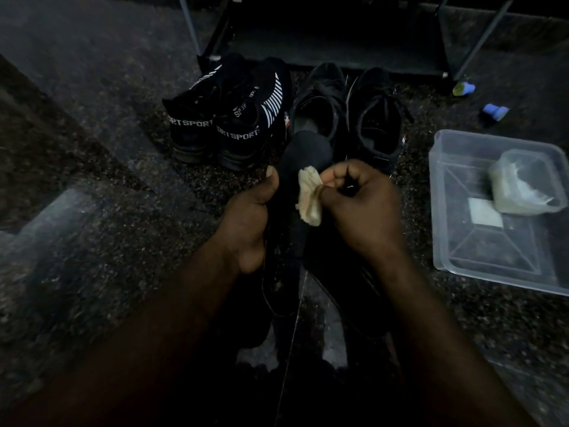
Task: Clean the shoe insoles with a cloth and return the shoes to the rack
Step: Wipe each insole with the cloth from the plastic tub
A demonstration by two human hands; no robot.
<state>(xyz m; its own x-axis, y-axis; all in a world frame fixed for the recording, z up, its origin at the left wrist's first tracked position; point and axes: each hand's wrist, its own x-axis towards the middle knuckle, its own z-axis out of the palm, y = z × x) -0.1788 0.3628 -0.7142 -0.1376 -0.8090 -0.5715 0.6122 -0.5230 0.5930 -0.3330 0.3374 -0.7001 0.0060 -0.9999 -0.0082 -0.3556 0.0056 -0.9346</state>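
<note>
In dim light, a person worked on a black foam shoe insole held up between both hands above a dark speckled stone floor. The left hand gripped the insole along its near-left edge, thumb raised against it. The right hand pinched a small, crumpled, cream-coloured cloth between thumb and curled fingers, and the cloth lay against the insole's face.

The insole's long axis ran straight away from the person, its rounded end pointing beyond the knuckles and its other end dropping down between the wrists. The cloth sat roughly midway along that length, just inside the right hand, which was the nearer of the two to the surface being wiped. Any further stroke would likely run along that axis, with the left hand as the brace.

Past the fingertips of the right hand stood a pair of plain black lace-up shoes, openings upward. Beyond the left thumb stood a pair of black knit sneakers with white lettering. Farther off, behind both pairs, was the dark metal-framed shoe rack. Out to the right of the right hand sat a clear plastic rectangular tub. What lay in the shadow beneath the wrists could not be made out.
</note>
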